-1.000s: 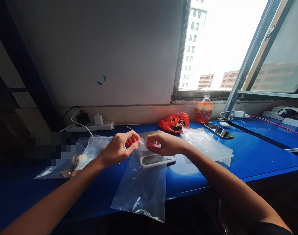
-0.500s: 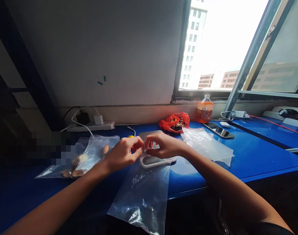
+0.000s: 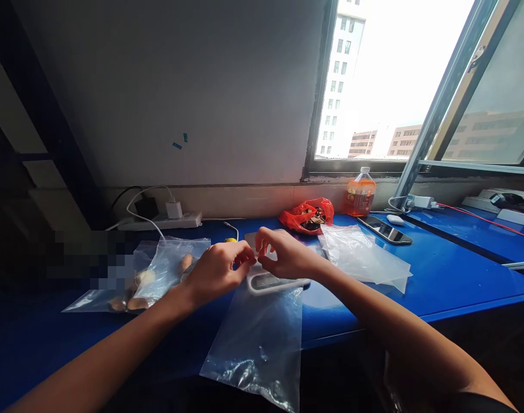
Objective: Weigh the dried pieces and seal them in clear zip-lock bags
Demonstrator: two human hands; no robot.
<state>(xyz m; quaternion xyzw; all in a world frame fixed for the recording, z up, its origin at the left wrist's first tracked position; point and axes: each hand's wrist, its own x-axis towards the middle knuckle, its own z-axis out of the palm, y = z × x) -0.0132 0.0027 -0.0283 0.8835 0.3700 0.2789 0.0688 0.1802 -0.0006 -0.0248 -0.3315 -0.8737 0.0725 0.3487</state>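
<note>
A clear plastic bag [image 3: 262, 335] hangs over the front edge of the blue table, its lower end wrinkled and shiny. My left hand [image 3: 222, 264] pinches near the bag's upper end, fingertips closed. Facing it, my right hand [image 3: 283, 253] also pinches there, thumb and index finger close together. The fingertips of both hands nearly meet. Beneath them lies a pale, rounded flat device [image 3: 279, 285], partly covered by the hands and the bag; it looks like a small scale.
Clear bags holding brownish pieces [image 3: 137, 303] lie left, before a power strip [image 3: 188, 220]. Behind are a red plastic bag [image 3: 292, 215] with dark dried pieces and an orange drink bottle [image 3: 360, 195]. Flat empty bags [image 3: 365, 258] and a phone [image 3: 386, 230] lie right on the blue table [image 3: 455, 264].
The hanging bag has swung slightly to the right. My right hand's fingers have shifted a little and its index knuckle is raised. My left hand has barely moved.
</note>
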